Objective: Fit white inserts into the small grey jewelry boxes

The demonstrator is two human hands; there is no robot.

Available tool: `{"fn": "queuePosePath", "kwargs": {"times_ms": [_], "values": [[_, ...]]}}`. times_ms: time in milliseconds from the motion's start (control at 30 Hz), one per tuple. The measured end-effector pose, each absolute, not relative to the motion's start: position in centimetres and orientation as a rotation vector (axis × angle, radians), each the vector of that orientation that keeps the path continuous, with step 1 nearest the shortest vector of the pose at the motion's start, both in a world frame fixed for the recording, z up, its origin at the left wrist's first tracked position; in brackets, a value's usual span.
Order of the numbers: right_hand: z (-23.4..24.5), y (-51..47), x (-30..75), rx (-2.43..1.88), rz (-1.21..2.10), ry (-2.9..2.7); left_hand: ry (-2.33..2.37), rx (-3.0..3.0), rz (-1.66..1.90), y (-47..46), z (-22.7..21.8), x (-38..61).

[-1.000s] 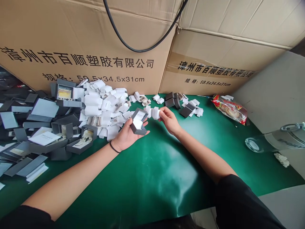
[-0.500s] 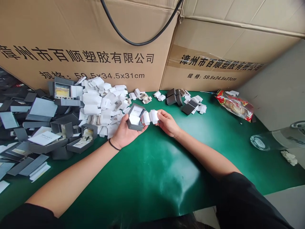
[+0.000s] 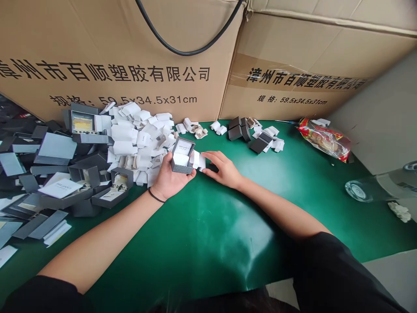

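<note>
"Box (image 3: 183,158) first: where is it, and what holds it?"

"It is raised over the tabletop (image 3: 202,243), nearer the far edge than the near one, its lid standing open. The left hand (image 3: 172,177) grasps it, thumb against the left wall, fingers reaching underneath."

"And the right hand (image 3: 225,172)?"

"Its thumb and fingertips are at the edge of a folded white piece (image 3: 197,160), right by the box. Whether that grip pinches the piece or merely steadies it, the view does not tell."

"What would make the handling go well?"

"The piece looks like thin card, so it probably creases easily; it is best taken by its edges, with light, even pressure along the folds. The left grip should be firm without squeezing, since the walls could bow, and its fingers are best clear of the mouth, where a white insert (image 3: 180,159) sits."

"Anything around to mind?"

"The heap of white pieces (image 3: 124,133), toward the far edge, could catch the left knuckles, and dark boxes (image 3: 55,148) crowd the tabletop's left. Working slightly closer to the near edge would probably give more room."
</note>
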State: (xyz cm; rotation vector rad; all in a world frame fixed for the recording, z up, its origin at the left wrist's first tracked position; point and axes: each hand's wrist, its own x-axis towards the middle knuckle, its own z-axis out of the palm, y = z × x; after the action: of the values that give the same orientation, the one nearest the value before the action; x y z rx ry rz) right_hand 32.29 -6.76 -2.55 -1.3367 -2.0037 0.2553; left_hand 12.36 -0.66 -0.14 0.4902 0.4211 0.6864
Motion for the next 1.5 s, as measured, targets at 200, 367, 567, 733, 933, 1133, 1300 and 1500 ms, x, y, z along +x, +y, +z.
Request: {"fn": "queuePosePath", "kwargs": {"times_ms": [200,367,567,733,933,1133,1300,1500], "values": [[-3.1,-6.4,32.1,-1.271,0.279,-1.986,0.39,0.513,0.662,-0.8,-0.1,12.3],[-2.7,-6.6,31.6,-1.239,0.412,-1.861,0.385,0.555,0.661,-1.1,0.1,12.4],[-2.3,-6.6,31.4,-1.281,0.373,-1.789,0.419,0.68,0.727,-1.0,-0.8,12.9],[-2.4,-6.6,31.7,-1.284,0.333,-1.86,0.417,0.759,0.729,-1.1,-1.3,12.9],[-2.8,-6.4,32.1,-1.228,0.391,-1.829,0.453,0.848,0.739,-1.4,-1.2,13.0],[-3.2,-6.1,32.0,-1.276,0.487,-1.827,0.441,0.87,0.72,-1.3,-1.1,13.0],[-3.3,-6.3,31.8,-1.294,0.532,-1.801,0.458,0.894,0.702,-1.3,-1.3,12.9],[-3.5,-6.5,31.5,-1.256,0.518,-1.765,0.475,0.936,0.684,-1.2,-1.3,12.8]]}}
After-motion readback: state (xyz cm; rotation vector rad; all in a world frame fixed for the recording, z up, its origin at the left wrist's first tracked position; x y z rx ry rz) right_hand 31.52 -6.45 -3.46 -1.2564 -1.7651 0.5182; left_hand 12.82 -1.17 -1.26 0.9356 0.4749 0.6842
